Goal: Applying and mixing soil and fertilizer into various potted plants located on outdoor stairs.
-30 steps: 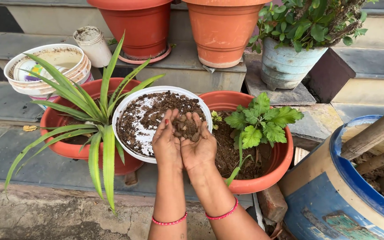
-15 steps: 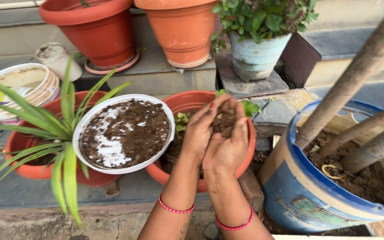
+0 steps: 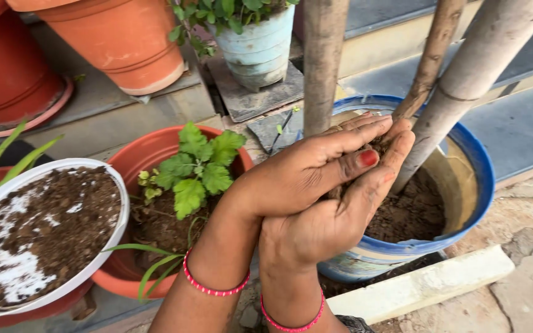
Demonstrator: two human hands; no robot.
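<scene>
The largest thing in view is a blue-rimmed drum planter (image 3: 473, 166) at the right, out of which three thick bare trunks (image 3: 323, 61) rise, with dark soil seen low inside it. Left of it stands a red pot (image 3: 149, 154) holding a small leafy green plant (image 3: 195, 169), and further left a white bowl (image 3: 103, 259) is seen, part-covered with crumbly brown soil mix (image 3: 44, 228) and with bare white patches showing through. Behind, on a stone step (image 3: 112, 117), terracotta pots (image 3: 118, 37) and a pale blue pot (image 3: 257, 52) are set. Both hands are cupped together over the near rim of the drum: the left hand (image 3: 297, 176) lies on top, fingers stretched and curled over, and the right hand (image 3: 334, 225) is cupped beneath it, so that a small clump of soil (image 3: 380, 147) is enclosed between them, only a little of it being visible near the fingertips. As far as can be judged, the handful has been brought above the drum but not yet released; plenty of mix is left in the bowl. Room is tight: the fingertips are just beside the trunks, and the drum's rim lies directly below the wrists. A pale stone kerb (image 3: 421, 283) is laid close against the drum's base, with open paving to the right.
</scene>
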